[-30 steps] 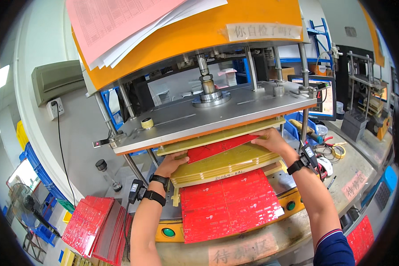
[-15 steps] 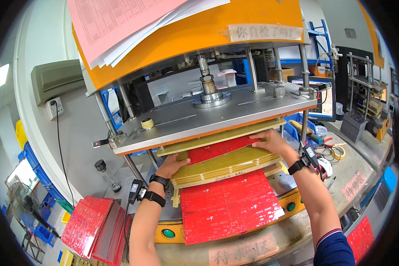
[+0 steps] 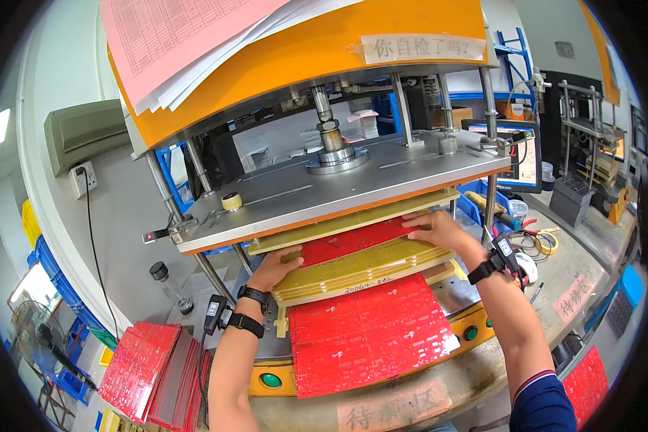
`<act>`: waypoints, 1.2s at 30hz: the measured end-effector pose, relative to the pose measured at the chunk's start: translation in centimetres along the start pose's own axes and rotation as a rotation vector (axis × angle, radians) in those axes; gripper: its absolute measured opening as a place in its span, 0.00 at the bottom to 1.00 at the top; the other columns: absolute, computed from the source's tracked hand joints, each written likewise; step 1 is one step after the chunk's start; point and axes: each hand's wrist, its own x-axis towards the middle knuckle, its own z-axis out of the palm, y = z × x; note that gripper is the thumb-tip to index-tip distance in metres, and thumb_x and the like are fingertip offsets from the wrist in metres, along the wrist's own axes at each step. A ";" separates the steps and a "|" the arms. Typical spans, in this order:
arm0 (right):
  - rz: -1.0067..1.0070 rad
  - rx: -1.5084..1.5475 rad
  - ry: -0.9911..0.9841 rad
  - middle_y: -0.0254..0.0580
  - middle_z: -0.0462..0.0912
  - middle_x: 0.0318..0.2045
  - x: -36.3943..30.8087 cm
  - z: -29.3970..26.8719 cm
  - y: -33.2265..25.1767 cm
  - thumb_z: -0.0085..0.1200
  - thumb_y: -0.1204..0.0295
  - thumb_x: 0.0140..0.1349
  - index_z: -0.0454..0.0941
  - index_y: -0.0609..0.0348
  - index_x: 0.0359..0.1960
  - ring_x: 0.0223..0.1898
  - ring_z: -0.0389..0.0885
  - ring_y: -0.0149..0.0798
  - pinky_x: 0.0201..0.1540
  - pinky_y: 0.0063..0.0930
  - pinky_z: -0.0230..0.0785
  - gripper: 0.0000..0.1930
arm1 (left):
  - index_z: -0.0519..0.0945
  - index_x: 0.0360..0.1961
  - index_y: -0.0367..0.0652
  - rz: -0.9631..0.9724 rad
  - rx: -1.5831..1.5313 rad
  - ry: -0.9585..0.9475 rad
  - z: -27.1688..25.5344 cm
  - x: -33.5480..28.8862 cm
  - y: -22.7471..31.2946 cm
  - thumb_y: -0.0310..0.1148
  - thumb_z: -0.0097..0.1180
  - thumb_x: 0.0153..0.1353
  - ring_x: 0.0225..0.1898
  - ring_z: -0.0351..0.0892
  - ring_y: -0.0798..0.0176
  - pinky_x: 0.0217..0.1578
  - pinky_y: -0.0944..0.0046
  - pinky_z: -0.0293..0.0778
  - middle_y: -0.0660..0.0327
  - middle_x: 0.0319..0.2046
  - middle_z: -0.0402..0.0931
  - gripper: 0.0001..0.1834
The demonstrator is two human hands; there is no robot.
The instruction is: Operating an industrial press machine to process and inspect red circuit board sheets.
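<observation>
A red circuit board panel point(image 3: 353, 243) lies between my hands, over the layered yellow fixture point(image 3: 367, 270) under the press's upper plate point(image 3: 266, 198). My left hand point(image 3: 277, 268) is at the panel's left edge, with its fingers on the edge and partly hidden. At the opposite end, my right hand point(image 3: 436, 230) grips the right edge, fingers on top and thumb toward the front. A second red circuit board panel point(image 3: 371, 335) rests in front of the fixture, overhanging the press's yellow base. Black wrist straps with small devices sit on both forearms.
Stacked red panels point(image 3: 140, 371) stand at lower left. Metal guide posts point(image 3: 492, 194) flank the press opening. Green buttons point(image 3: 270, 379) sit on the base front. Right of the press are a monitor point(image 3: 522, 162), cables point(image 3: 529, 248) and tools on the bench point(image 3: 554, 270).
The red panel between my hands has moved slightly farther back and looks flatter over the fixture. Both hands stay at its ends. The whole view has shifted a little.
</observation>
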 end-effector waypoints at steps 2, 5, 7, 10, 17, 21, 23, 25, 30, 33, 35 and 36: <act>0.004 -0.021 0.006 0.46 0.77 0.51 -0.2 -0.1 -0.3 0.63 0.67 0.51 0.81 0.57 0.44 0.53 0.75 0.44 0.55 0.29 0.65 0.17 | 0.73 0.56 0.45 0.008 0.058 0.018 -0.1 0.0 0.0 0.42 0.60 0.57 0.57 0.66 0.60 0.57 0.67 0.60 0.55 0.56 0.69 0.26; 0.017 -0.108 0.025 0.48 0.79 0.48 -0.3 0.0 -0.9 0.63 0.65 0.52 0.81 0.55 0.44 0.50 0.77 0.46 0.53 0.30 0.67 0.17 | 0.73 0.56 0.45 0.022 0.136 0.035 -0.1 0.0 -0.1 0.44 0.60 0.57 0.58 0.66 0.58 0.58 0.66 0.59 0.54 0.57 0.69 0.27; 0.076 0.018 0.016 0.49 0.79 0.46 0.1 0.4 -1.4 0.61 0.63 0.53 0.81 0.54 0.44 0.49 0.78 0.48 0.52 0.32 0.68 0.17 | 0.73 0.57 0.45 0.011 0.162 0.032 -0.1 0.0 -0.2 0.44 0.60 0.57 0.58 0.66 0.58 0.58 0.66 0.59 0.53 0.57 0.69 0.28; 0.207 -0.100 0.126 0.49 0.81 0.43 1.0 0.8 -2.0 0.58 0.59 0.56 0.81 0.52 0.43 0.46 0.78 0.50 0.50 0.35 0.68 0.17 | 0.73 0.56 0.45 0.029 0.162 0.040 -0.1 -0.1 -0.3 0.44 0.60 0.57 0.58 0.66 0.57 0.58 0.66 0.59 0.53 0.57 0.69 0.27; 0.369 -0.314 0.211 0.47 0.83 0.37 1.2 2.1 -0.3 0.59 0.65 0.54 0.81 0.57 0.41 0.41 0.82 0.45 0.45 0.32 0.72 0.14 | 0.74 0.55 0.44 0.066 0.080 0.020 0.0 -0.2 -0.2 0.42 0.58 0.58 0.56 0.68 0.57 0.56 0.66 0.62 0.53 0.55 0.70 0.25; 0.341 -0.156 0.261 0.47 0.83 0.37 1.3 2.7 1.2 0.61 0.69 0.52 0.81 0.59 0.40 0.39 0.83 0.43 0.44 0.30 0.73 0.14 | 0.73 0.55 0.38 0.086 0.126 0.046 0.0 -0.5 0.2 0.39 0.59 0.58 0.56 0.69 0.60 0.57 0.67 0.61 0.52 0.54 0.71 0.26; 0.378 -0.075 0.282 0.42 0.84 0.36 1.2 2.7 1.5 0.61 0.68 0.51 0.82 0.50 0.40 0.40 0.82 0.42 0.45 0.31 0.72 0.13 | 0.74 0.54 0.42 0.090 0.124 0.049 0.1 -0.5 0.3 0.40 0.59 0.58 0.55 0.69 0.58 0.56 0.66 0.62 0.52 0.54 0.71 0.25; 0.336 -0.080 0.285 0.43 0.84 0.35 1.1 2.6 1.5 0.61 0.68 0.51 0.82 0.51 0.40 0.40 0.82 0.42 0.45 0.30 0.72 0.13 | 0.75 0.54 0.46 0.092 0.124 0.050 0.1 -0.5 0.2 0.42 0.59 0.58 0.54 0.70 0.57 0.55 0.66 0.63 0.52 0.54 0.71 0.23; 0.313 -0.080 0.291 0.47 0.84 0.35 1.3 2.5 1.5 0.60 0.74 0.51 0.82 0.62 0.39 0.38 0.83 0.39 0.42 0.28 0.73 0.12 | 0.75 0.54 0.47 0.123 0.190 0.069 0.1 -0.2 -0.4 0.42 0.58 0.58 0.55 0.69 0.57 0.55 0.66 0.63 0.52 0.54 0.71 0.24; 0.312 -0.034 0.275 0.45 0.84 0.35 1.8 2.6 1.9 0.61 0.70 0.51 0.82 0.55 0.39 0.39 0.82 0.41 0.44 0.29 0.72 0.12 | 0.75 0.54 0.47 0.129 0.173 0.059 0.1 -0.2 -0.5 0.42 0.58 0.58 0.55 0.69 0.57 0.56 0.66 0.62 0.53 0.54 0.71 0.23; 0.342 -0.013 0.261 0.45 0.84 0.35 2.0 2.6 2.2 0.61 0.70 0.52 0.82 0.57 0.38 0.38 0.83 0.42 0.44 0.29 0.72 0.12 | 0.75 0.54 0.47 0.112 0.163 0.061 0.1 -0.2 -0.5 0.43 0.57 0.59 0.56 0.69 0.57 0.57 0.66 0.61 0.53 0.55 0.71 0.24; 0.287 -0.007 0.266 0.45 0.84 0.35 2.0 2.6 2.3 0.61 0.70 0.52 0.82 0.57 0.38 0.38 0.83 0.42 0.44 0.29 0.72 0.12 | 0.74 0.55 0.47 0.118 0.164 0.052 0.1 -0.3 -0.4 0.43 0.57 0.59 0.57 0.68 0.57 0.57 0.65 0.60 0.53 0.55 0.70 0.24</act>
